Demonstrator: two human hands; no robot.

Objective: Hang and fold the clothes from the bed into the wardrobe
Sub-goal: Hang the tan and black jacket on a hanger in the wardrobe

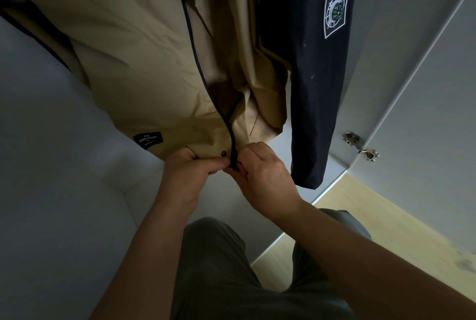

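Observation:
A beige jacket (144, 67) with dark navy zip edging hangs inside the wardrobe, its front open. One navy sleeve (314, 83) with a white square patch hangs at the right. My left hand (188, 173) grips the left bottom hem beside a dark snap button. My right hand (260, 173) pinches the bottom end of the zip (234, 162) on the right front edge. Both hands meet at the hem.
The grey wardrobe interior (51, 165) lies left and below the jacket. The open wardrobe door (425, 113) with a metal hinge (360, 146) stands at the right. Light wooden floor (373, 222) shows lower right. My legs in dark trousers (219, 268) fill the bottom centre.

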